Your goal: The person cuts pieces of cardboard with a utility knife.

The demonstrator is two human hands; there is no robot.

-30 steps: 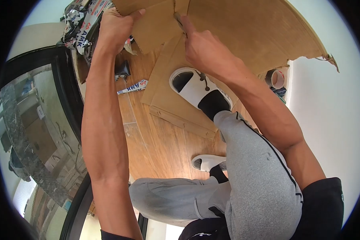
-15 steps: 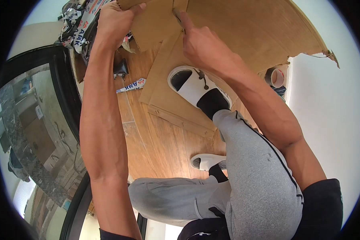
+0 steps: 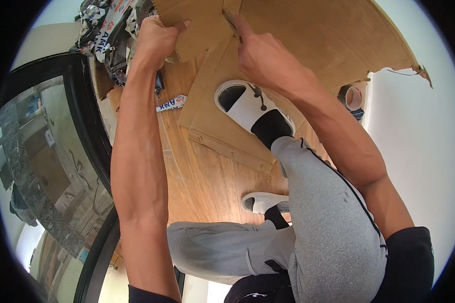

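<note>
At the top of the head view, a large brown cardboard sheet [image 3: 318, 35] stands raised. My left hand [image 3: 159, 41] is closed on its left edge, thumb over the near face. My right hand [image 3: 268, 53] grips a slim dark knife [image 3: 230, 21], index finger stretched along it. The knife's tip meets the cardboard beside a vertical crease; how deep it goes cannot be made out. Below, another flat cardboard piece [image 3: 202, 113] lies on the floor under my foot in a white slide sandal [image 3: 245, 106].
Crumpled printed plastic wrapping [image 3: 108, 38] is heaped at upper left, with a printed strip [image 3: 172, 103] on the wooden floor [image 3: 202, 187]. A tape roll [image 3: 351, 97] sits by the white wall [image 3: 414, 151]. A black-framed glass panel [image 3: 88, 126] stands at left.
My left hand sits slightly further right and lower in view, still on the cardboard edge. The right hand and knife have shifted slightly right, with the view itself moving a little.
</note>
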